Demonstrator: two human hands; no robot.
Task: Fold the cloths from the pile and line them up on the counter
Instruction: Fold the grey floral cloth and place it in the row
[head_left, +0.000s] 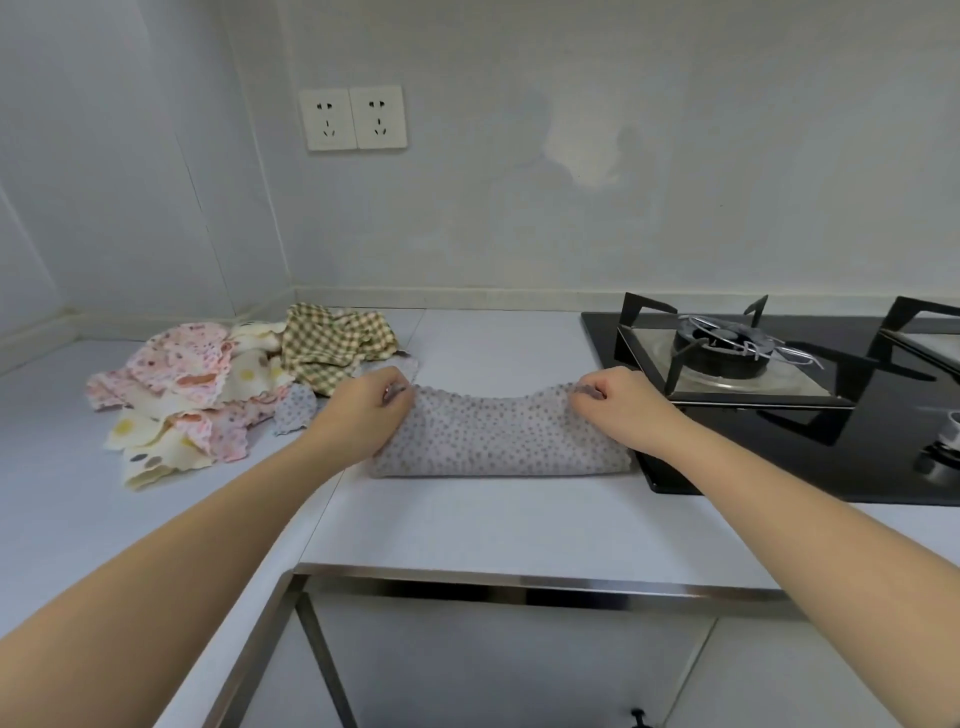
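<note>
The grey dotted cloth (498, 441) lay mid-surface (467, 525), doubled over with the fold along its near edge, its right end just beside the black gas hob (769, 452). The left grip (363, 410) pinched the cloth's far-left corner, fingers curled round the scalloped edge. The right grip (626, 408) pinched the far-right corner the same way. The far edge sagged a little between the two. Bare forearms reached in from the near side. The pile (208, 395) of unfolded cloths sat to the left, close by the left grip: pink floral cloth (182, 364) on top, cream spotted cloth (156, 447) nearest the front, green checked cloth (332, 343) at the back, and a second grey dotted piece (296, 413) poking out by the left wrist. A burner (722, 348) sat under its black pan support on the hob, just behind the right grip. A double wall socket (353, 118) was on the wall behind.
</note>
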